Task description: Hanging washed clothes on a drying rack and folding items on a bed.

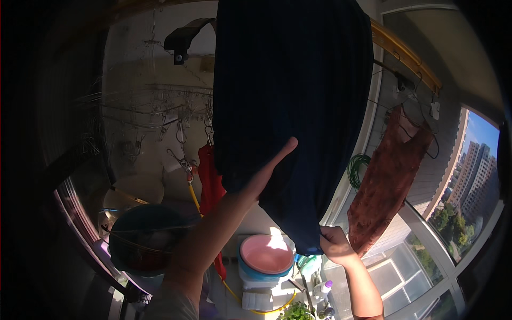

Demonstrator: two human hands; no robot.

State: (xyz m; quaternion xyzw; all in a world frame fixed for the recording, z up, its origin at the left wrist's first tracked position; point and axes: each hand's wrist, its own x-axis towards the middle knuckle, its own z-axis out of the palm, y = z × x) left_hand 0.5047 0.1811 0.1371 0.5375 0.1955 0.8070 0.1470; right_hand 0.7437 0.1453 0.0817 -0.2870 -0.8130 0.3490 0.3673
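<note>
A large dark navy cloth garment [296, 92] hangs before me and fills the upper middle of the head view. My right hand [337, 245] pinches the garment's lower right corner, drawing it down to a point. Against its front lies my left hand [272, 172], seen edge-on with one digit stretched straight up and to the right. The other fingers of that hand are hidden, so whether they grip cloth cannot be told. The garment's top runs out of view.
A brown patterned sleeveless garment [390, 184] hangs at right beneath a yellow rail [408, 52]. Wire hangers and clips [180, 100] hang at left, near a red cloth [210, 180]. Below are a pink basin [267, 254], a dark green tub [148, 240], a yellow hose [234, 294] and a plant [297, 311].
</note>
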